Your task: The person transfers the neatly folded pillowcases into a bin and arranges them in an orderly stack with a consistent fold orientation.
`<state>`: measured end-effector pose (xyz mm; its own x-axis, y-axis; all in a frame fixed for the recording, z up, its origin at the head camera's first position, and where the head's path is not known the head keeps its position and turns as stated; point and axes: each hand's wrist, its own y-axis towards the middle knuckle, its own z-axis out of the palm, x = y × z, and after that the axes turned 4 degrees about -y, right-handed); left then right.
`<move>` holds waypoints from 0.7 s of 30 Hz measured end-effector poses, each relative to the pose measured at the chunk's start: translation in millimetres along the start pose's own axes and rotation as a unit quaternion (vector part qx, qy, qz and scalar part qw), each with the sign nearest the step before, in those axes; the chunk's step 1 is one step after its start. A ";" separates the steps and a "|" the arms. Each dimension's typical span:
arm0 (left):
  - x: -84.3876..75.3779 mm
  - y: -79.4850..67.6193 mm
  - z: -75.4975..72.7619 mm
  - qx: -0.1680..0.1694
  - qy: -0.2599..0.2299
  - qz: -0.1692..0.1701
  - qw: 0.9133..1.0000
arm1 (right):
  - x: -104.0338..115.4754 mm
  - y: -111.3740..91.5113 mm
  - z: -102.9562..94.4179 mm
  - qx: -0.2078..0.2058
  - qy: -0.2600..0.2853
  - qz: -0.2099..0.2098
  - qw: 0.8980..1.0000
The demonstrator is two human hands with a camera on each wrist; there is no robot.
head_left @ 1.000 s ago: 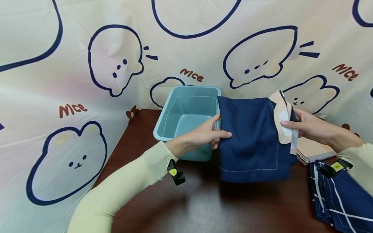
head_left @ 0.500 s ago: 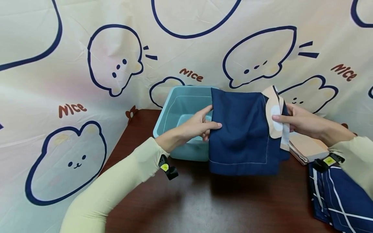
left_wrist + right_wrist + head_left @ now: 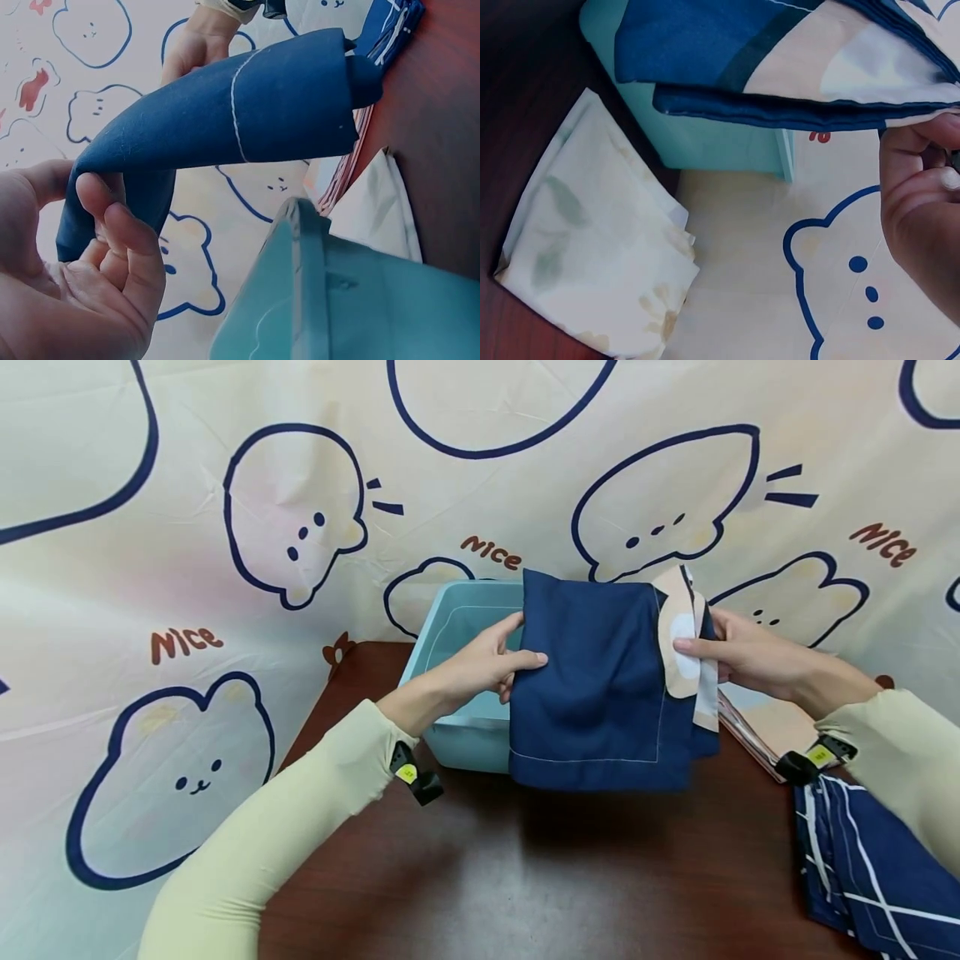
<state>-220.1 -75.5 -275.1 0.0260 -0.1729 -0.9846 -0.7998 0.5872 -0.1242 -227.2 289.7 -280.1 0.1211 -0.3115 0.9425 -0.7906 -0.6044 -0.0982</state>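
Observation:
A folded navy cloth point(image 3: 585, 685) with a peach-and-white patch at its right end hangs in the air between both hands. Its left edge is pinched by the left hand point(image 3: 480, 664), thumb in front. The right hand point(image 3: 757, 652) grips the patterned end, thumb on the white patch. In the left wrist view the cloth point(image 3: 292, 97) shows its thick folded layers, with the left hand point(image 3: 97, 277) at one end. The right hand point(image 3: 922, 180) pinches the layered edge in the right wrist view. Behind the cloth stands a light blue plastic bin point(image 3: 468, 743), partly covered by it.
A peach folded cloth point(image 3: 780, 727) lies on the dark wooden table point(image 3: 480, 877) at right. Nearer lies a navy folded cloth with white lines point(image 3: 892, 877). A white floral folded cloth point(image 3: 592, 247) lies near the bin. A printed curtain point(image 3: 300, 527) hangs behind the table.
Both hands have carried the navy cloth left and slightly up, so it now covers more of the bin. The grip of both hands looks the same.

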 end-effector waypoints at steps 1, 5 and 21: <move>-0.7 -0.1 -1.7 0.000 0.002 -0.001 1.000 | 1.6 0.9 0.7 -0.003 -0.006 0.005 1.000; -4.3 -1.3 -8.0 -0.002 0.011 -0.005 1.000 | 7.6 5.0 4.5 -0.009 -0.011 0.011 1.000; -11.9 -4.2 -34.4 -0.011 0.045 0.016 0.999 | 26.4 27.6 17.2 -0.033 0.008 0.024 0.999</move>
<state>-237.6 -103.1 -258.6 -0.0525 -0.2263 -0.9726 -0.8129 0.5754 -0.0900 -235.6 252.2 -263.4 0.0728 -0.3279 0.9419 -0.8329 -0.5394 -0.1234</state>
